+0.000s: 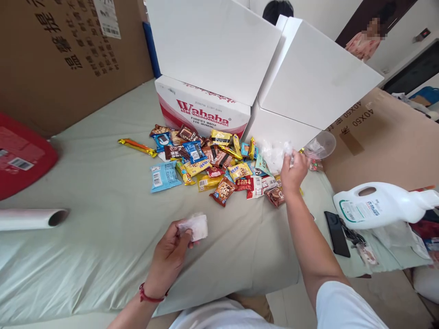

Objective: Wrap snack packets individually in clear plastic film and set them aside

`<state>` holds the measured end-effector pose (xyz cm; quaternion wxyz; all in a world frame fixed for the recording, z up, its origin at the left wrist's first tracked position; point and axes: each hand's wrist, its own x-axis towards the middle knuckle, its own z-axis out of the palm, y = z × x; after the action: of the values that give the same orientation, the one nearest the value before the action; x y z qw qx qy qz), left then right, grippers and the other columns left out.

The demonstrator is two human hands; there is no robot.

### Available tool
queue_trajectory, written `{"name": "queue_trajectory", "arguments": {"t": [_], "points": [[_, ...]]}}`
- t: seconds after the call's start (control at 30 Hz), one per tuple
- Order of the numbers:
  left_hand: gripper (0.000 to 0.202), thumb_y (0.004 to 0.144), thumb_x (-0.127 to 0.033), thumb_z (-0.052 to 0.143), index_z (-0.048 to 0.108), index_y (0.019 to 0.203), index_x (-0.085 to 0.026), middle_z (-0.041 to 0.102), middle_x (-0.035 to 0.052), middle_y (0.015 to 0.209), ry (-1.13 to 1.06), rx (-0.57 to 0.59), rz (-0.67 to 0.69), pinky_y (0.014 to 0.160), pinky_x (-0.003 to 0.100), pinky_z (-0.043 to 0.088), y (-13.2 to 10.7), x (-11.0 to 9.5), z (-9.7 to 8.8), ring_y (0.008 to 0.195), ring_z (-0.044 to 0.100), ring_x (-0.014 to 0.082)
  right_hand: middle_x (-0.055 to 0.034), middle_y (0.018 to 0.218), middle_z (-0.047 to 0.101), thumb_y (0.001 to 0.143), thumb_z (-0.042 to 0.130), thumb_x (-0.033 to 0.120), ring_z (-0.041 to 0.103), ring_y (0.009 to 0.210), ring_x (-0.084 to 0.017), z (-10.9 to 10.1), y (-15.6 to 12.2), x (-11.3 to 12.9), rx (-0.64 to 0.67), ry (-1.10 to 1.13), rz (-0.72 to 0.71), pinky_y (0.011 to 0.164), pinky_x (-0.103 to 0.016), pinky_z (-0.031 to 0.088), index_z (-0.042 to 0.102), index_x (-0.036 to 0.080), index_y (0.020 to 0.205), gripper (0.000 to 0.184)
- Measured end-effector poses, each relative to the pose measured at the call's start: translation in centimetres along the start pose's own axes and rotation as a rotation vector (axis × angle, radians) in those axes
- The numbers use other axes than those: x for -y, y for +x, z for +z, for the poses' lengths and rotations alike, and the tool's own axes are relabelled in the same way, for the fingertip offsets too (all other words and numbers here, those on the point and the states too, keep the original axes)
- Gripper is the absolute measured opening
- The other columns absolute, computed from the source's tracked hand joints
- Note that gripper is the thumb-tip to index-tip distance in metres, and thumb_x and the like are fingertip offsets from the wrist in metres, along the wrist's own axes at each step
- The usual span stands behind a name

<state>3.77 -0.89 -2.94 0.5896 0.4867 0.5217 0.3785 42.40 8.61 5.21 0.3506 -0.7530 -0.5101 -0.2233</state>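
Note:
My left hand (173, 249) is closed around a small white packet (198, 227) in a clear wrapper, held above the cloth-covered surface, thumb on top. Farther forward on the right, my right hand (295, 172) pinches a crumpled clear plastic bag (272, 154); whatever lies inside the bag is hard to make out. A heap of wrapped snacks (209, 155) spreads out ahead of both hands. Among them are a light blue packet (165, 176), a brown cookie packet (223, 191) and a long yellow-orange stick packet (137, 147). A clear round plastic tub (320, 145) stands just beyond my right hand.
A Wahaha carton (202, 109) and white boxes (315, 73) stand behind the snacks. Cardboard (68, 59) rises at left, above a red container (24, 155) and a white tube (30, 219). A white detergent bottle (380, 205) and black phone (336, 234) lie right. Two people are beyond.

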Motion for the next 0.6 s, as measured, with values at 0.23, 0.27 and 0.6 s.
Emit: {"name": "queue_trajectory", "arguments": {"t": [0.23, 0.27, 0.6], "points": [[0.054, 0.079, -0.063, 0.069, 0.049, 0.109, -0.023, 0.065, -0.0012, 0.083, -0.138, -0.074, -0.052, 0.055, 0.029, 0.048, -0.3, -0.2, 1.2, 0.062, 0.061, 0.0162, -0.0232, 0.114, 0.066, 0.09, 0.055, 0.025, 0.055, 0.117, -0.033, 4.5, 3.9, -0.2, 0.364, -0.027, -0.099, 0.106, -0.051, 0.038, 0.069, 0.007, 0.112, 0.031], [0.053, 0.081, -0.065, 0.067, 0.05, 0.107, -0.022, 0.064, -0.0017, 0.08, -0.147, -0.062, -0.049, 0.054, 0.028, 0.047, -0.3, -0.1, 1.1, 0.06, 0.059, 0.0155, -0.026, 0.12, 0.064, 0.088, 0.057, 0.024, 0.053, 0.121, -0.035, 4.5, 3.2, 0.3, 0.369, -0.009, -0.108, 0.107, -0.054, 0.037, 0.069, 0.005, 0.114, 0.034], [0.045, 0.09, -0.066, 0.057, 0.053, 0.099, -0.021, 0.06, -0.0027, 0.074, -0.244, 0.046, -0.018, 0.053, 0.027, 0.041, 0.1, -0.5, 1.3, 0.058, 0.054, 0.0133, -0.0052, 0.09, 0.072, 0.082, 0.072, 0.063, 0.062, 0.068, -0.019, -4.0, -17.0, 12.7, 1.062, 1.117, 0.574, 0.056, -0.032, 0.053, 0.074, 0.026, 0.095, 0.039]]}}
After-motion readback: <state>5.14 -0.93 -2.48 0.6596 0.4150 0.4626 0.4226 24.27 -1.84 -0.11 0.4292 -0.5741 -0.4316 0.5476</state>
